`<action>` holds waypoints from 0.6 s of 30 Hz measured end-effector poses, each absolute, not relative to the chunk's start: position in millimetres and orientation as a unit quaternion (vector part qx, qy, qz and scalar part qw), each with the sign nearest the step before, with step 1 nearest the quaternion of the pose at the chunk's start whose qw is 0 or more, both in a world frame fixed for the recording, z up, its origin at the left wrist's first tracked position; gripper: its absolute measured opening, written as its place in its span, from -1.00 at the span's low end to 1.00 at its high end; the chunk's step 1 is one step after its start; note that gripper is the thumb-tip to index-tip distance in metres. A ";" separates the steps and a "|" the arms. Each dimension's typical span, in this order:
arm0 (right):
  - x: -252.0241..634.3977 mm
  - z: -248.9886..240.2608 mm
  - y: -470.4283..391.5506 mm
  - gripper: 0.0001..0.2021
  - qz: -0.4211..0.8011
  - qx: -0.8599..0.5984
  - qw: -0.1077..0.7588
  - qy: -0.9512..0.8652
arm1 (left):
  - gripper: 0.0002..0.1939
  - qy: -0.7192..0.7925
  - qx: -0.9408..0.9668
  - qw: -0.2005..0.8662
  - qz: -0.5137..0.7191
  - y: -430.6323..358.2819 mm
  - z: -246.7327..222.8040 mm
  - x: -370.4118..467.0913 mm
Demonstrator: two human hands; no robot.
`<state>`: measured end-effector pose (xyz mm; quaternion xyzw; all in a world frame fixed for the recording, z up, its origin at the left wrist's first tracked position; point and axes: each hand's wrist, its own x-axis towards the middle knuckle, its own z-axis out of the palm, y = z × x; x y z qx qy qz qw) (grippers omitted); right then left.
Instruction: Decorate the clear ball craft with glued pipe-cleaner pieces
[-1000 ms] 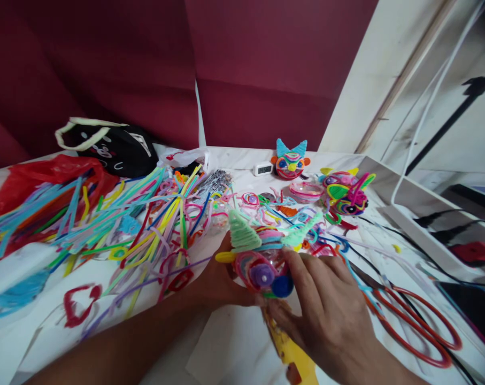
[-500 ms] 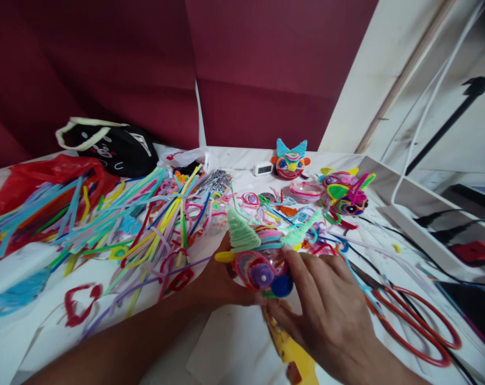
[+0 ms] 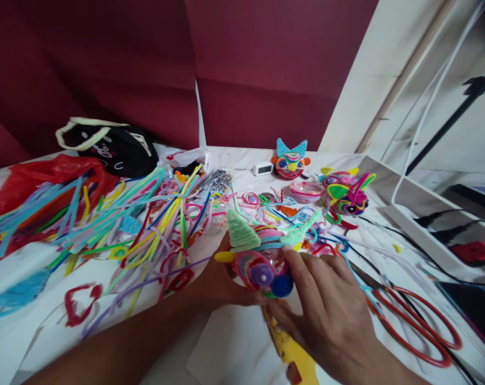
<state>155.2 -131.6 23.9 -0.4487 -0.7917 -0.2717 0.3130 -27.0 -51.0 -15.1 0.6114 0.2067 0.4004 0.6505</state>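
Between my hands is a pipe-cleaner animal head (image 3: 262, 262), a clear ball with coiled pipe cleaners on it. Two pale green pointed ears (image 3: 242, 231) stand on its top, and a purple coil and a blue coil (image 3: 281, 286) sit on its front. My left hand (image 3: 222, 283) grips it from the left side, thumb along the bottom. My right hand (image 3: 322, 294) presses its fingers against the right side, by the blue coil and under the right ear. The right fingertips are partly hidden behind the ball. Below lies a yellow strip (image 3: 294, 355) on the table.
Loose pipe cleaners (image 3: 146, 219) and a red plastic bag (image 3: 61, 171) spread over the left. Behind stand a finished blue-eared head (image 3: 291, 160), a small white clock (image 3: 263, 169) and a colourful pipe-cleaner figure (image 3: 346, 192). Orange-handled scissors (image 3: 418, 326) and black cables lie at right.
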 end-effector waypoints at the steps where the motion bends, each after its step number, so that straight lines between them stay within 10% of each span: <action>1: 155.1 23.7 -131.6 -0.54 -0.273 -0.450 0.313 -0.791 | -0.57 0.211 0.611 0.650 0.399 -51.1 -14.6 -27.0; 18: 155.7 24.9 -132.1 -0.55 -0.271 -0.455 0.303 -0.793 | -0.30 0.192 0.614 0.652 0.402 -50.8 -15.5 -27.0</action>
